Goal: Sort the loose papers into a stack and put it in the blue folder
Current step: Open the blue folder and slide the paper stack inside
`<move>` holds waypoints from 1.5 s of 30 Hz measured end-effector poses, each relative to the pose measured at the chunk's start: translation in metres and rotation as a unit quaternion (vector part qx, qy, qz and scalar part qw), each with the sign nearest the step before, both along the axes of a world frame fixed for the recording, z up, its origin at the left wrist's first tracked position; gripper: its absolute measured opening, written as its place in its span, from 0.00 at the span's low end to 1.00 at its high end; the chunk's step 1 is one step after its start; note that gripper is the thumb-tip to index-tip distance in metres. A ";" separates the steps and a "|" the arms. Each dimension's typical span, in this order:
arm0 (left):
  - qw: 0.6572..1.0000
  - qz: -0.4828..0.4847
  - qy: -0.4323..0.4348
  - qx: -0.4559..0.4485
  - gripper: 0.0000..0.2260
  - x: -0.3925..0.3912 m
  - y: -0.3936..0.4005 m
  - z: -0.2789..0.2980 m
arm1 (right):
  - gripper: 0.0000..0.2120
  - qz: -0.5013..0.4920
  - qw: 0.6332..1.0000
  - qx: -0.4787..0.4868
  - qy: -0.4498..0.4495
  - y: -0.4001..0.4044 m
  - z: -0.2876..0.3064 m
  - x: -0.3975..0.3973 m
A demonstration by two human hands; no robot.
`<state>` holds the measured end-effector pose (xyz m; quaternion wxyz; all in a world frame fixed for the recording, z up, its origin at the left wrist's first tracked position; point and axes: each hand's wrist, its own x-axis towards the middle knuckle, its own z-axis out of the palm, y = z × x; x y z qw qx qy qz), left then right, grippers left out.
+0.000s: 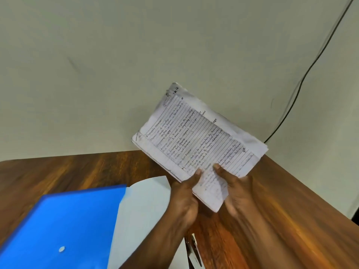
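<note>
Both hands hold one stack of papers (196,140) up off the wooden table (281,220), tilted, its far end against the pale wall (116,65). Left hand (184,200) grips the stack's near left edge, thumb pressed on the top sheet, fingers curled underneath. Right hand (236,193) grips the near right edge the same way, thumb on top; its fingers are hidden behind the paper. Top sheet is lined and handwritten; printed sheets stick out unevenly beyond it at the far side, so edges are not flush.

Blue folder (64,226) lies open on the table to the left of the hands, apart from the stack, with a pale inner flap (143,206) facing up and a small white spot on the blue cover. A metal clip (193,249) shows below the left forearm, blurred. A dark cable (303,78) runs down the wall at right.
</note>
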<state>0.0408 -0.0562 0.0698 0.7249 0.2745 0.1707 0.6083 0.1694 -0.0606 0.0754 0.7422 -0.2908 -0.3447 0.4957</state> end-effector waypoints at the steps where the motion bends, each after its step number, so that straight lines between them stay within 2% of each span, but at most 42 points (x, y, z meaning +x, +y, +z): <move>1: 1.000 0.015 0.009 0.000 0.29 -0.005 0.005 0.002 | 0.27 -0.013 1.000 -0.013 -0.024 -0.002 0.005 0.008; 6: 0.990 0.104 0.091 -0.003 0.27 -0.052 0.032 0.011 | 0.20 -0.030 0.993 -0.033 -0.108 -0.006 0.018 0.057; 11: 0.948 0.073 0.308 0.038 0.18 -0.084 0.037 0.008 | 0.20 -0.081 0.981 -0.053 -0.171 -0.011 0.021 0.086; 13: 0.926 0.064 0.366 0.062 0.15 -0.088 0.038 0.006 | 0.17 -0.101 0.974 -0.057 -0.197 -0.014 0.024 0.092; 19: 0.904 0.004 0.416 0.100 0.15 -0.098 0.043 0.002 | 0.16 -0.123 0.964 -0.054 -0.229 -0.013 0.021 0.107; 23: 0.873 -0.048 0.463 0.147 0.17 -0.113 0.043 0.003 | 0.19 -0.102 0.963 -0.047 -0.245 -0.013 0.017 0.116; 26: 0.852 -0.107 0.487 0.158 0.18 -0.122 0.042 0.007 | 0.19 -0.083 0.962 -0.041 -0.257 -0.016 0.017 0.121; 29: 0.843 -0.115 0.498 0.166 0.20 -0.122 0.042 0.010 | 0.19 -0.076 0.963 -0.034 -0.255 -0.016 0.016 0.124; 34: 0.870 -0.056 0.462 0.164 0.28 -0.111 0.044 0.013 | 0.20 -0.062 0.965 -0.032 -0.252 -0.013 0.012 0.125; 37: 0.894 -0.013 0.421 0.155 0.27 -0.100 0.041 0.014 | 0.20 -0.051 0.964 -0.027 -0.261 -0.012 0.011 0.123; 41: 0.921 -0.015 0.361 0.148 0.25 -0.090 0.039 0.014 | 0.22 -0.052 0.964 -0.022 -0.261 -0.013 0.012 0.125; 45: 0.917 -0.008 0.378 0.128 0.20 -0.078 0.040 0.005 | 0.29 -0.056 0.965 -0.028 -0.256 -0.013 0.011 0.127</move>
